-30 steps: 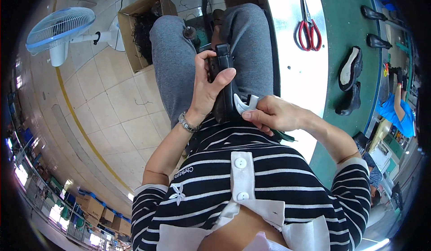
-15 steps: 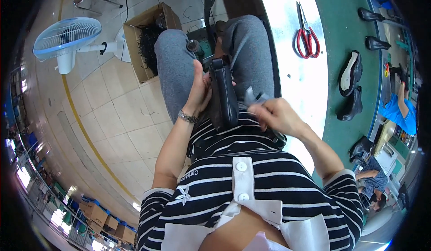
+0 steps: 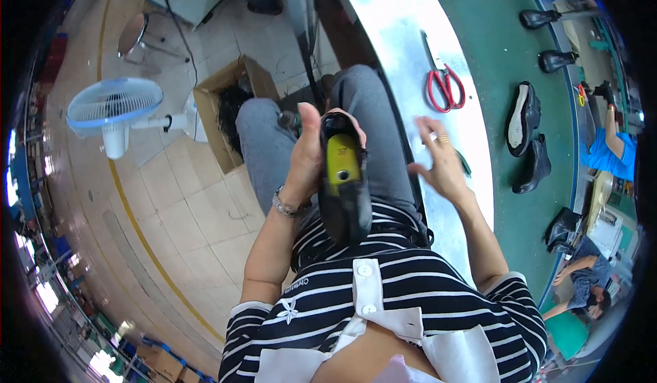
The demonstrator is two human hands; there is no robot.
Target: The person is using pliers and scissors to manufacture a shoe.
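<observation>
My left hand (image 3: 305,156) grips a black shoe (image 3: 335,219) above my lap, its fingers wrapped round the heel end. A yellow-green shoe last (image 3: 342,157) fills the shoe, and its top with a round hole faces up. My right hand (image 3: 441,160) is over the shiny metal tabletop (image 3: 424,47) with fingers spread and nothing seen in it. Beside that hand lies a thin dark green item (image 3: 464,164), partly hidden, whose kind I cannot make out. Red-handled scissors (image 3: 445,88) rest on the metal just beyond the right hand.
Right of the metal strip, a green surface (image 3: 472,41) bears a pair of black shoes (image 3: 531,164). More dark shoes (image 3: 539,19) stand along its far edge. A cardboard box (image 3: 212,126) with black scraps and a fan (image 3: 113,109) stand at left. People (image 3: 612,150) work at right.
My right hand has moved right from my lap to the tabletop, without the blurred clear item it held. The shoe has turned in my left hand, so its last now shows.
</observation>
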